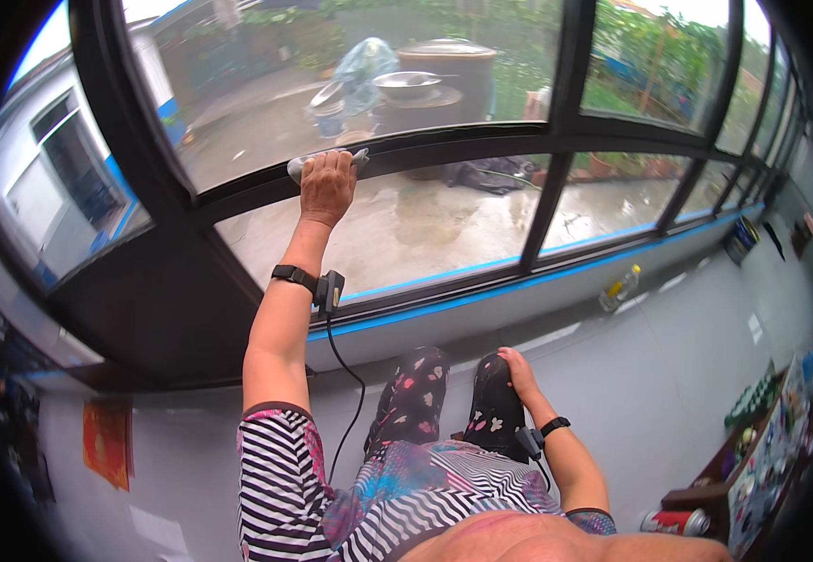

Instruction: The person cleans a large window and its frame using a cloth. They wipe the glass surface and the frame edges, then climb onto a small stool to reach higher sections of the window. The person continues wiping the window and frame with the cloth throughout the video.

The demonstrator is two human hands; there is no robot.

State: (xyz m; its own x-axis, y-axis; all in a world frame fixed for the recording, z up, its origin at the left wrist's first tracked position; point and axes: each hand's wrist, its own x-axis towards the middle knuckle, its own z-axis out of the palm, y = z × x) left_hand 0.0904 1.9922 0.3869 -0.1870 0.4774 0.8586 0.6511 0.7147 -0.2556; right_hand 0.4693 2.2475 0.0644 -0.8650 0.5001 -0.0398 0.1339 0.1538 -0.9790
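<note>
My left hand is closed on a pale grey cloth, which shows at both sides of the fingers. It presses the cloth against the dark horizontal bar of the window frame, just under the large upper pane. The lower pane lies beneath the bar, beside my outstretched forearm. My right hand rests on the knee of my dark flowered trousers, fingers laid over it and holding nothing. A black strap with a small device and cable is on my left wrist; a similar one sits on the right.
A clear bottle with yellow parts stands by the low wall under the windows, with a dark tub farther right. A cluttered wooden shelf and a red can are at lower right. Red-orange paper is at left.
</note>
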